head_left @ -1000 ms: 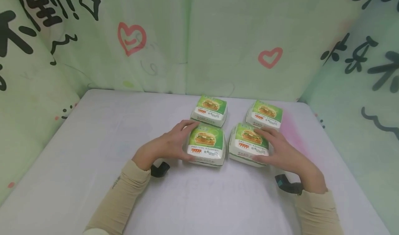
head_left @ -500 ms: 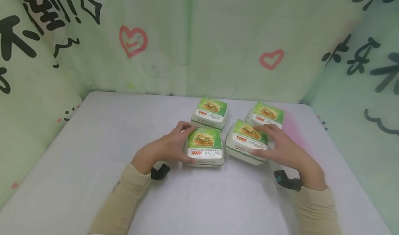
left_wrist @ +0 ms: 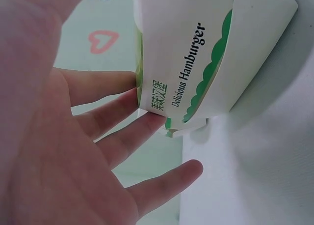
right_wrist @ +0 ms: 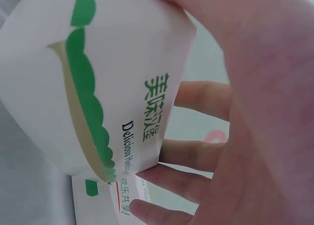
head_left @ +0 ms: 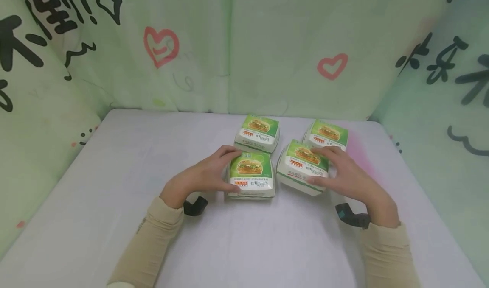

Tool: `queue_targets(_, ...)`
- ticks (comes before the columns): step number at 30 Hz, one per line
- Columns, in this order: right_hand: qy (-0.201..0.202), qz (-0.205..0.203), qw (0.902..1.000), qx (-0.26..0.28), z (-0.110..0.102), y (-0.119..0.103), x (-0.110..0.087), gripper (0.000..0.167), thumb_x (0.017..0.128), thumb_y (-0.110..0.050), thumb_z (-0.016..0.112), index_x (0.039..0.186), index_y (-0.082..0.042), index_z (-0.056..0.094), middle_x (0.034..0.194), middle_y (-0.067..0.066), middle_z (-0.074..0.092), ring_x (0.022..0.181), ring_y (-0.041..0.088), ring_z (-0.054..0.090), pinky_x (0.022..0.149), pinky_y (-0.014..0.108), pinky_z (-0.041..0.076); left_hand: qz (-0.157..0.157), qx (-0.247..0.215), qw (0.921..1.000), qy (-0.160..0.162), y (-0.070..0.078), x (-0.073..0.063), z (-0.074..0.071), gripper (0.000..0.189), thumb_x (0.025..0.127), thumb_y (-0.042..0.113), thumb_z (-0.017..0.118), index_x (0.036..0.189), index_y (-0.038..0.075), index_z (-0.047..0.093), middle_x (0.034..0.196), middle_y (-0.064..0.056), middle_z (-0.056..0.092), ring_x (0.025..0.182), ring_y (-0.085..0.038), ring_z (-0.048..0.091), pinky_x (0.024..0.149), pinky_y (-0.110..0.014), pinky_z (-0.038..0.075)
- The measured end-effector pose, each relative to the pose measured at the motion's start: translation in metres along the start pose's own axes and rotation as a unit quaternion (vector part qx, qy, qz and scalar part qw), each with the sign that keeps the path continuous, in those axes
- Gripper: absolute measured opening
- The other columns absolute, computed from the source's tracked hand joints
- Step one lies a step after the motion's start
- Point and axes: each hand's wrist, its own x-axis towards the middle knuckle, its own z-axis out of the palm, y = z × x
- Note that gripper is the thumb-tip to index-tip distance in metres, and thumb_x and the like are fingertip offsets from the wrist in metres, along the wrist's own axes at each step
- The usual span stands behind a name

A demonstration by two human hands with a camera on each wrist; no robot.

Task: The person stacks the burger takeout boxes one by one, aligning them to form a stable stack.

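In the head view, my left hand (head_left: 204, 173) holds the front left burger box (head_left: 252, 186) between thumb and fingers. The left wrist view shows this burger box (left_wrist: 196, 43) low against the tabletop, fingertips at its printed side and the little finger apart. My right hand (head_left: 349, 180) grips the front right burger box (head_left: 294, 180), thumb at the near side and fingers across the top. That box is tilted, its near edge overhanging a shadow. In the right wrist view, "Delicious Hamburger" is partly readable on this burger box (right_wrist: 122, 72), beside the fingers.
Behind the held ones stand two more burger boxes, a back left box (head_left: 259, 131) and a back right box (head_left: 329, 131), the latter partly covered by the front right box. A white table (head_left: 244, 245) meets a light green printed curtain (head_left: 267, 46) behind.
The front right burger box has risen and tilted in my right hand, shifting slightly back toward the box behind it. My left hand and its box stay about where they were.
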Motion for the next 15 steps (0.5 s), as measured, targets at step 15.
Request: queue_targets(15, 0.020, -0.009, 0.9997, -0.007, 0.0006, -0.0073, -0.0001, 0.079, 0.085, -0.051, 0.073, 0.149, -0.018, 0.042, 0.153, 0.017, 0.036, 0.133, 0.040, 0.040, 0.103, 0.064, 0.038, -0.011, 0.002, 0.9999, 0.001, 0.0041, -0.0028, -0.0044, 0.100, 0.076, 0.050, 0.082, 0.155, 0.014, 0.032, 0.158, -0.002, 0.028, 0.143, -0.022, 0.037, 0.115, -0.044, 0.039)
